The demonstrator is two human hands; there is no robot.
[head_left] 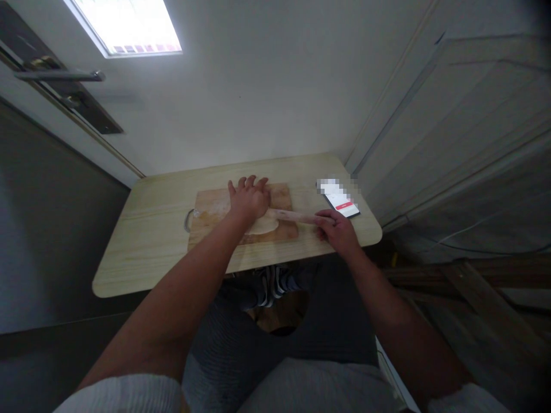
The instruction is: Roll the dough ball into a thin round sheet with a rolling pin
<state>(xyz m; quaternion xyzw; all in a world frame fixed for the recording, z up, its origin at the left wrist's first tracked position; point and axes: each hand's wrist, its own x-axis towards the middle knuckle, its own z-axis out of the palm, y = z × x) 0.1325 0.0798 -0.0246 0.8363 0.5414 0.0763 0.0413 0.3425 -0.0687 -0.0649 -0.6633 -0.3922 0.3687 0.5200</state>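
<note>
A pale wooden rolling pin (297,217) lies across the right part of a wooden cutting board (202,229). Around its right end, past the board's edge, the fingers of my right hand (338,228) are closed. My left hand (250,201) rests over the board at the pin's other end, fingers spread and pointing away from me. Its palm covers that end, so the contact underneath is hidden. A flat piece of pale dough (264,228) shows on the board below the pin, partly behind my left wrist. White flour (217,207) dusts the board's left side.
The board has a metal ring handle (186,220) at its left end. A phone (344,201) lies on the small light wooden table (142,229), just beyond my right hand. Behind stands a white door (258,103) with a lever handle (60,76). My legs are under the table.
</note>
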